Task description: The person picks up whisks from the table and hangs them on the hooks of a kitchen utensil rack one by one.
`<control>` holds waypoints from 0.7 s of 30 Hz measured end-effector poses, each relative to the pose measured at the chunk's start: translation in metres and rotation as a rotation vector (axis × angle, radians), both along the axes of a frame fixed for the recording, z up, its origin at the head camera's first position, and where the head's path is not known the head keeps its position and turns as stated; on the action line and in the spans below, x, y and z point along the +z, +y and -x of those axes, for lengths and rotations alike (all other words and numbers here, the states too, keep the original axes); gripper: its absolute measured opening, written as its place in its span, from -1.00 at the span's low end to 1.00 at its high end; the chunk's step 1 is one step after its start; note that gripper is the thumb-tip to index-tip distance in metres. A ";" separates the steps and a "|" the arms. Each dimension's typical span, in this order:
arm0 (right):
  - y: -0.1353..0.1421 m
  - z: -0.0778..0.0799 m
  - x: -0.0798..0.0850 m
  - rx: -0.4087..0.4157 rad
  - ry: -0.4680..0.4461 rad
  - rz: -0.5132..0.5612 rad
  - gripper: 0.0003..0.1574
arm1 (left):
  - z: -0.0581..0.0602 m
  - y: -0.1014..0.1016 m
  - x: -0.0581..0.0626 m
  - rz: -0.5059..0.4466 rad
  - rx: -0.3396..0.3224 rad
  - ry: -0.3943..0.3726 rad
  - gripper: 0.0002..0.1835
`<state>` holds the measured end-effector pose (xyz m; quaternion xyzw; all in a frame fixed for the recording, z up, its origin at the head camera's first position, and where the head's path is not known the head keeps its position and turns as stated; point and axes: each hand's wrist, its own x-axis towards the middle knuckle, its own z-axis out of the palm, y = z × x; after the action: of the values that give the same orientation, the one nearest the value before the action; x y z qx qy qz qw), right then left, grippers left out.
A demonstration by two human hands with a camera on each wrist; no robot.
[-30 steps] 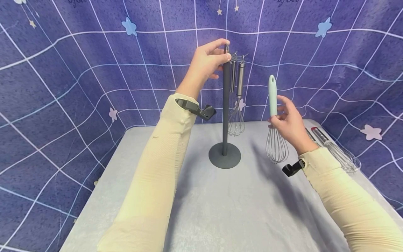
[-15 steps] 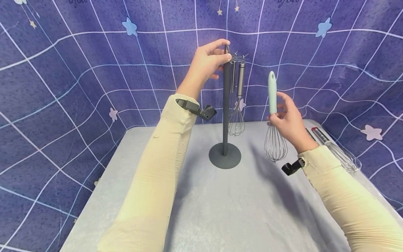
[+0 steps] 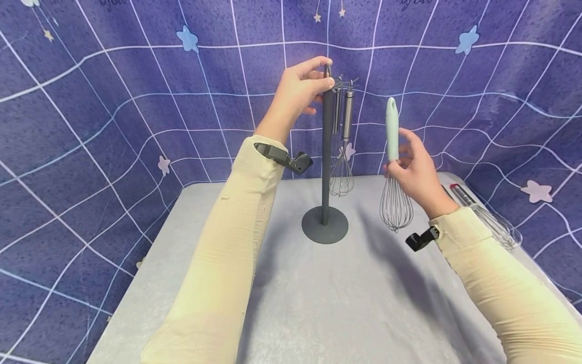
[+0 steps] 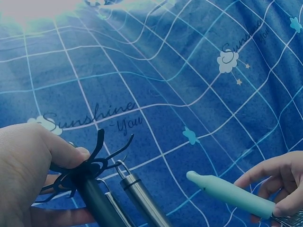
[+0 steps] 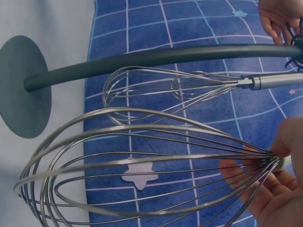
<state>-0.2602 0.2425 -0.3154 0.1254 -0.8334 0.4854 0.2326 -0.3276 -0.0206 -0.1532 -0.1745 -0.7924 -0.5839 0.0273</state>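
A dark grey stand [image 3: 326, 167] with a round base rises from the table, topped by curved hooks [image 4: 97, 165]. My left hand [image 3: 302, 86] grips the top of this stand, thumb and fingers around the hook ring. Two metal-handled whisks hang from the hooks; the nearer steel whisk [image 3: 347, 119] shows its whole length, while the other lies mostly behind the post. To the right, my right hand [image 3: 416, 162] pinches a whisk with a mint-green handle [image 3: 392, 129] where handle meets wires. That whisk is upright in the air, wire loops down, apart from the stand.
More metal whisks [image 3: 493, 222] lie at the right side of the grey table [image 3: 327, 298], partly hidden by my right forearm. A blue-purple patterned cloth [image 3: 218, 116] hangs behind and beside the table.
My right hand has lifted the green-handled whisk slightly and shifted it a little left toward the stand. The left hand and the stand have kept their place.
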 end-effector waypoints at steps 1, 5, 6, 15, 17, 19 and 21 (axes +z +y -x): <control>0.000 0.000 0.001 0.004 0.006 0.004 0.00 | 0.000 0.000 0.000 -0.001 0.000 -0.001 -0.54; -0.002 -0.001 0.003 0.007 0.024 0.004 -0.01 | -0.001 0.000 0.000 -0.001 0.002 0.000 -0.54; -0.002 -0.001 0.003 0.007 0.028 0.004 -0.01 | -0.001 0.000 0.000 0.001 0.002 0.002 -0.54; -0.006 -0.004 0.008 0.021 0.048 0.012 -0.03 | -0.002 0.000 0.000 0.011 0.003 0.009 -0.54; -0.007 -0.004 0.010 0.023 0.048 0.010 -0.03 | -0.002 0.000 0.000 0.012 0.003 0.010 -0.53; -0.009 -0.006 0.011 0.025 0.048 0.012 -0.02 | -0.002 0.000 0.000 0.014 0.004 0.008 -0.53; -0.010 -0.006 0.013 0.023 0.049 0.006 -0.01 | -0.002 0.000 0.000 0.015 0.005 0.006 -0.53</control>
<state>-0.2538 0.2325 -0.3028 0.1461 -0.8245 0.4873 0.2478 -0.3257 -0.0205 -0.1528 -0.1747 -0.7969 -0.5775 0.0298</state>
